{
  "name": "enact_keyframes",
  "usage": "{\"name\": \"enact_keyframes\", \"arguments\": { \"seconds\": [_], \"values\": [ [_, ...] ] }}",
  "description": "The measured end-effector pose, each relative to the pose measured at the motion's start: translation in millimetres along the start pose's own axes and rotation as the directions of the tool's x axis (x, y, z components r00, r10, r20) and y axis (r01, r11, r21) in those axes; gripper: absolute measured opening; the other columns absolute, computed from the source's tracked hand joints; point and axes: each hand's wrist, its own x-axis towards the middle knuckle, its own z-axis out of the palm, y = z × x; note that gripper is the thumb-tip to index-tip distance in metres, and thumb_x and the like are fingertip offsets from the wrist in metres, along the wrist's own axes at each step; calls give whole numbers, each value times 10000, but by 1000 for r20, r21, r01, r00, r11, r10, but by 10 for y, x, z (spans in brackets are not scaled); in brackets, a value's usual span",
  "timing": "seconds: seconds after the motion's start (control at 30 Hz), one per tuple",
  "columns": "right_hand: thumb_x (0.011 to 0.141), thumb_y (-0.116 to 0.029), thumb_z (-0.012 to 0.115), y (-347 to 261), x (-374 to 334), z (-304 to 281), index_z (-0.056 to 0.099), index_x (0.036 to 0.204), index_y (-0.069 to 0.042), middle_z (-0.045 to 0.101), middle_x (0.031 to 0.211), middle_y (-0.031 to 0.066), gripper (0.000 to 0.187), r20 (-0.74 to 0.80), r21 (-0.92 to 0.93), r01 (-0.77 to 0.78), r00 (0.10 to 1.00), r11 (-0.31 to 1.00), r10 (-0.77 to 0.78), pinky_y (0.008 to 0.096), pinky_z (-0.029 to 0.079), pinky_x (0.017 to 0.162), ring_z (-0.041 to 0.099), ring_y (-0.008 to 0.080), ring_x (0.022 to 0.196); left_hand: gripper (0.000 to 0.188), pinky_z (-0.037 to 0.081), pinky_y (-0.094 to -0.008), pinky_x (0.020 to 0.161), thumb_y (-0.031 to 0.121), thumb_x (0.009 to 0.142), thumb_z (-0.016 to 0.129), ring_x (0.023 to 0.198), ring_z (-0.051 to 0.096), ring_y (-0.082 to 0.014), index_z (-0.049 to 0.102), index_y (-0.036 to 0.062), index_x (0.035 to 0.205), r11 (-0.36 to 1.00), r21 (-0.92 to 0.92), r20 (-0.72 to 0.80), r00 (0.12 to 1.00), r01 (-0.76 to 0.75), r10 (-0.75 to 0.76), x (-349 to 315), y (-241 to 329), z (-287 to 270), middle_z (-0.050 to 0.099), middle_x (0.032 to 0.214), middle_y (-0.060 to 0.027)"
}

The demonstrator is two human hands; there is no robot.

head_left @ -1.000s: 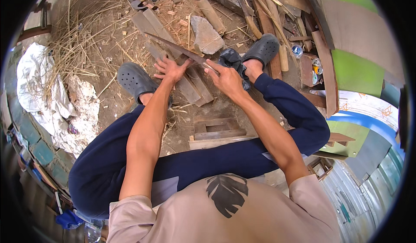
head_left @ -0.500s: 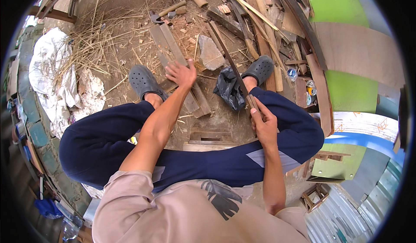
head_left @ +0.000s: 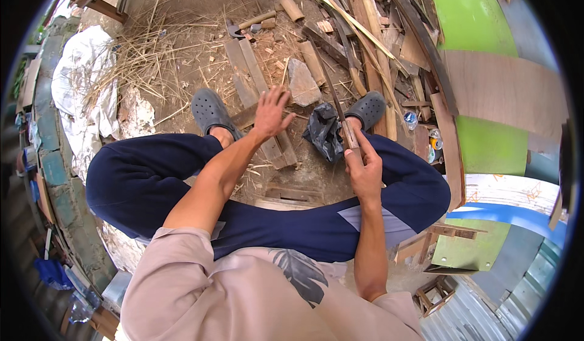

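My right hand [head_left: 365,173] is closed round the wooden handle of a long, narrow-bladed knife [head_left: 334,91]. Its dark blade points up and away between my feet, seen nearly edge-on. My left hand [head_left: 272,114] is spread with nothing in it, over a pair of narrow wooden planks [head_left: 241,73] on the ground; I cannot tell whether it touches them. Close to its fingers is a flat grey stone [head_left: 303,85]. A crumpled black plastic bag [head_left: 323,133] lies by the knife, beside my right clog [head_left: 368,108].
Beyond the planks lies a tool with a wooden handle [head_left: 257,20] and a dark metal head. Dry straw [head_left: 149,55] and a white cloth [head_left: 85,79] are on the left. Timber [head_left: 365,31] is heaped at the far right, near cans [head_left: 435,141]. My left clog [head_left: 210,110] flanks the planks.
My left hand has shifted right across the planks, toward the grey stone. The knife has swung slightly more upright in my right hand. The whole view has moved a little.
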Motion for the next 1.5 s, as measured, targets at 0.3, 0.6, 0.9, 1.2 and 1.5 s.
{"name": "enact_keyframes", "arguments": {
  "seconds": [0.3,0.6,0.9,1.2,1.5],
  "values": [
    [871,-68,591,106,0,-5,533,1353,73,613,1320,243,505,-22,-140,37,999,990,-41,333,443,1033,589,272,1253,933,63,-502,1241,687,899,482,1521,76,-372,240,80,1565,960,90,337,915,-265,221,-155,462,-49,84,1643,-203],
    [864,-84,574,-55,-81,48,524,1379,40,666,1210,243,533,29,-274,178,984,945,-177,310,498,918,664,243,1100,909,60,-515,1236,581,935,526,1522,108,-339,191,-3,1546,996,55,-18,997,72,-71,-213,-5,41,163,1623,-220],
    [885,-120,633,-225,-193,86,520,1384,29,699,1023,263,533,74,-268,195,981,944,-182,331,525,717,671,236,706,799,384,-455,1044,575,830,687,1155,616,-340,438,-19,1302,919,338,475,806,205,-355,-318,-931,-182,649,1206,-215],
    [853,-98,625,-279,-221,-16,535,1350,47,662,1022,323,526,106,-330,180,983,927,-153,425,516,843,656,450,974,863,401,-493,1013,595,751,768,1136,616,-386,455,-16,1275,912,354,261,914,210,-311,-482,-637,-192,633,1172,-230],
    [829,-85,628,-203,-276,90,551,1336,42,671,986,307,528,242,-411,240,959,879,-148,456,514,831,665,442,917,923,374,-491,1042,720,736,701,1179,603,-339,495,34,1318,875,416,294,873,249,-389,-530,-607,-199,639,1217,-177]
  ]
}}
